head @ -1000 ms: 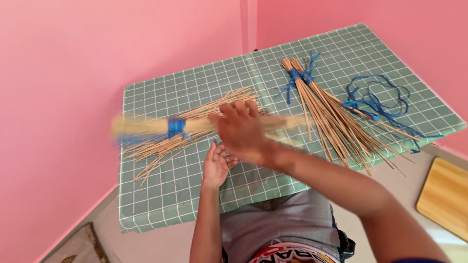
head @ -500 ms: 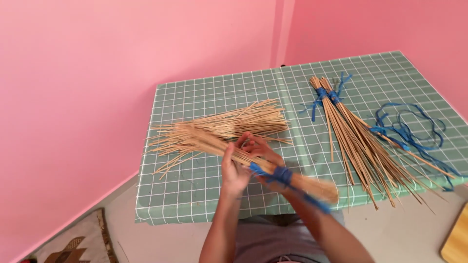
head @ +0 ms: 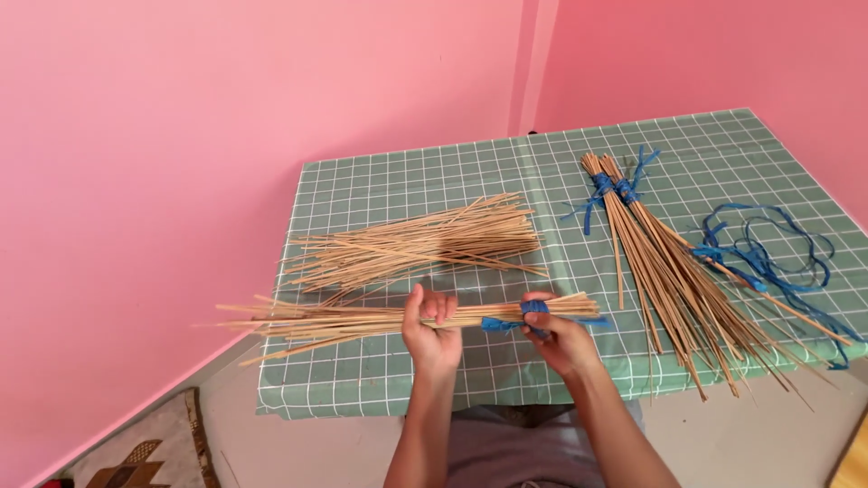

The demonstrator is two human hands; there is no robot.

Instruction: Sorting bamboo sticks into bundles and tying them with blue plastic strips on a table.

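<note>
I hold a bundle of thin tan sticks (head: 344, 320) level above the table's near edge, its loose tips fanning out to the left. My left hand (head: 432, 333) grips it around the middle. My right hand (head: 559, 337) grips it near the right end, where blue string (head: 532, 310) is wound around it. Both hands are closed on the bundle.
A loose pile of sticks (head: 425, 242) lies on the green checked tablecloth (head: 407, 176) behind my hands. Two tied stick bundles (head: 669, 262) lie at the right, beside loose blue string (head: 759, 248). Pink walls stand close on the left and behind. A mat (head: 136, 447) lies on the floor.
The bundle has swung round from pointing right and down to lying level with its tips to the left. My left hand moved from under it to gripping its middle.
</note>
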